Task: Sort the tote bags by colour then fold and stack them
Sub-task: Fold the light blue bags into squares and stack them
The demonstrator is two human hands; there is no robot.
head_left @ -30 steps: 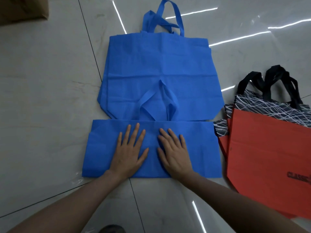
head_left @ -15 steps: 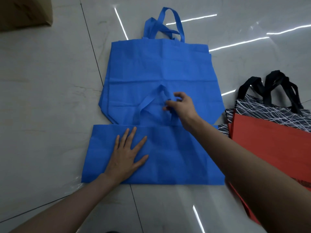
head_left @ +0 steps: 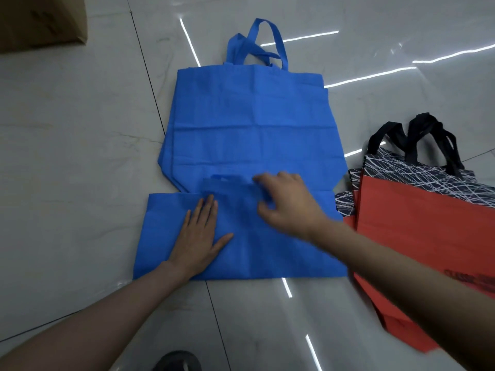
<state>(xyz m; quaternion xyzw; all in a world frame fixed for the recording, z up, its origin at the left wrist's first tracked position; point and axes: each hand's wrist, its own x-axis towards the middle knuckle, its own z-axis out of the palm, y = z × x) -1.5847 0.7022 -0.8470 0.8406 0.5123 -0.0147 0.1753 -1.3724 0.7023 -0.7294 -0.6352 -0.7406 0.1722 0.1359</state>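
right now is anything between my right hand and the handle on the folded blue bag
Nothing visible. The right hand is at the handle, though blur hides the grip. The left hand presses flat on the folded blue bag, off to the side.

The flat non-woven tote bag [head_left: 249,124] and the folded non-woven tote bag [head_left: 267,250] are plain bright blue. The rectangular fabric tote bags [head_left: 417,226] are red, with black strap handles [head_left: 428,132] and a black band [head_left: 417,172] crossed by thin white lines.
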